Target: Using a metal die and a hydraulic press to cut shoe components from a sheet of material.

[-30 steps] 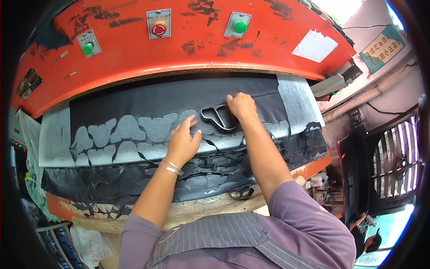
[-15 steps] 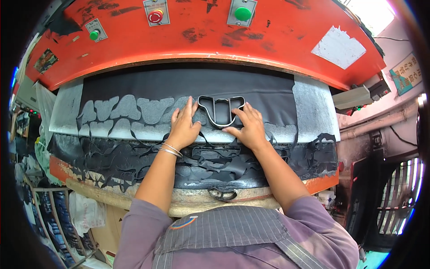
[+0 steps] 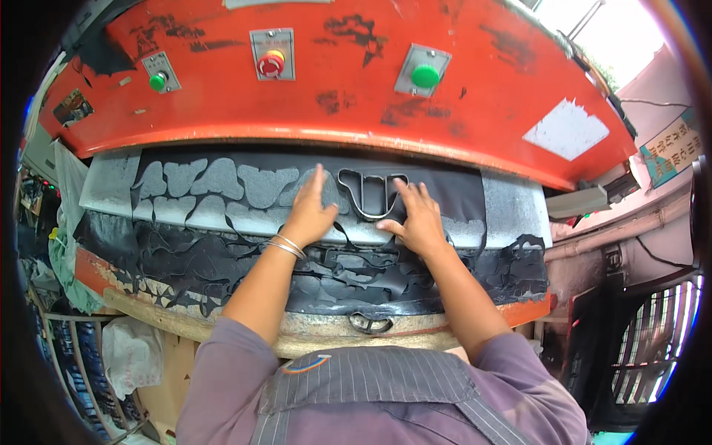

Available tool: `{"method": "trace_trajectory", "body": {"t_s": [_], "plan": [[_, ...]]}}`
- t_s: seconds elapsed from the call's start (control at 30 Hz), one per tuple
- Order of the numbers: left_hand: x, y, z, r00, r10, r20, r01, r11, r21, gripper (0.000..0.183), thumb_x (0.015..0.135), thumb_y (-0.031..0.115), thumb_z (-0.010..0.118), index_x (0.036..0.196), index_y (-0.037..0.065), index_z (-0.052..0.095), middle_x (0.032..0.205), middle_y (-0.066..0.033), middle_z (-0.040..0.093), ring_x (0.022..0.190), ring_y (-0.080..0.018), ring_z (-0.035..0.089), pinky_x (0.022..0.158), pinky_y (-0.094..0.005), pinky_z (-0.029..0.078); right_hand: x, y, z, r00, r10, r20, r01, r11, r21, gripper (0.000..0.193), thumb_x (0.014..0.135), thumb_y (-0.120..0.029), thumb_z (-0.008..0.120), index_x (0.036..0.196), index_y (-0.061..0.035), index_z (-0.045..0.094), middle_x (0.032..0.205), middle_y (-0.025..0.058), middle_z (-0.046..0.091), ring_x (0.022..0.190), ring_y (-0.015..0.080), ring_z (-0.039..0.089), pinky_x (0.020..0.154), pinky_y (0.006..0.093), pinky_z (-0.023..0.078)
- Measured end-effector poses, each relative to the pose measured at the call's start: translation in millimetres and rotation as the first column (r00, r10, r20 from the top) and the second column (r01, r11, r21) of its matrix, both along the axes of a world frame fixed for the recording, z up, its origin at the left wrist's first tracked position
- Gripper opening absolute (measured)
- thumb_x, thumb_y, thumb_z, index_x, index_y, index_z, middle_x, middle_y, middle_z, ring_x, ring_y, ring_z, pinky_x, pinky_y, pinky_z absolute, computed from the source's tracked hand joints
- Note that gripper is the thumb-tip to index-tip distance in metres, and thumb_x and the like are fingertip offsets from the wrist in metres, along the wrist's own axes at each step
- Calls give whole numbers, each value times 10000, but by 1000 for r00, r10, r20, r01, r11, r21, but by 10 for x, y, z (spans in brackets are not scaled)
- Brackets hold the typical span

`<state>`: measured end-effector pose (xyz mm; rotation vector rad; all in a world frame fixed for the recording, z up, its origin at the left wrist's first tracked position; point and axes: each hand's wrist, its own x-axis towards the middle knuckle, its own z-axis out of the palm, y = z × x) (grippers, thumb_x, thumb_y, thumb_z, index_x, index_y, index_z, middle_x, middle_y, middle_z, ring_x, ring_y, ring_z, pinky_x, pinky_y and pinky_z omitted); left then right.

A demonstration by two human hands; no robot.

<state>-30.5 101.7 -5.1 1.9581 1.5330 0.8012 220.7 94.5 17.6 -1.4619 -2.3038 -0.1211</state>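
A metal cutting die (image 3: 363,194) with a curved, lobed outline and inner bars stands on a dark, leather-like sheet (image 3: 461,194). My right hand (image 3: 420,221) is at the die's right side, fingers spread, with the thumb near its lower edge. Whether the fingertips still touch the rim is hard to tell. Left of the die, my left hand (image 3: 310,213) is held with fingers stretched out and slightly blurred, nothing in it. A bangle circles that wrist. Lobed cut-outs (image 3: 261,185) in the sheet show the grey board beneath, left of my left hand.
A red press beam (image 3: 334,111) with a red button (image 3: 271,64) and green buttons (image 3: 425,76) spans the far side, close above the sheet. Tangled dark scraps (image 3: 356,267) lie along the near side. A smaller metal die (image 3: 370,322) rests at the front edge.
The red beam now sits lower in the picture and covers more of the sheet's far part. My hands stay beside the die; my right fingers look looser around its rim.
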Motion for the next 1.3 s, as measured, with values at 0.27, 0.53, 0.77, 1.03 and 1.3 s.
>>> {"method": "trace_trajectory", "body": {"t_s": [0.27,0.53,0.77,1.03,1.3], "plan": [[-1782,319,963,708,335,621,-703,418,576,233,979,205,517,955,17,653,958,-78,647,921,-167,588,867,-330,464,-186,73,1296,738,172,-652,-6,968,249,623,759,-210,799,1258,-11,486,965,122,583,769,174,613,676,285,515],[-1894,-311,1255,846,425,321,-533,678,506,340,967,230,512,711,6,501,666,-54,494,647,-142,487,627,-312,393,-138,-287,1079,586,34,-810,3,999,44,318,817,-181,758,950,-22,516,706,42,602,617,98,558,554,252,472],[-422,-1645,90,990,-101,101,99,995,18,211,837,245,671,768,46,676,739,-117,619,680,-248,587,631,-358,470,201,-1482,168,962,232,-144,-273,766,-582,592,712,-531,734,1007,-31,618,969,181,638,953,365,602,818,454,473],[-148,-1798,49,986,35,-163,6,970,243,201,744,235,664,813,57,725,788,-113,627,802,-310,577,726,-405,482,-107,-1626,-74,990,137,17,-129,959,-252,315,604,-156,757,860,-39,616,891,122,605,925,292,579,790,374,505],[-334,-1953,131,995,4,-101,13,987,163,153,734,202,688,710,54,715,700,-112,622,691,-294,582,646,-375,479,-251,-831,604,766,641,-56,-493,529,-690,271,835,-305,593,765,-49,645,674,160,631,651,343,637,660,452,524]]}}
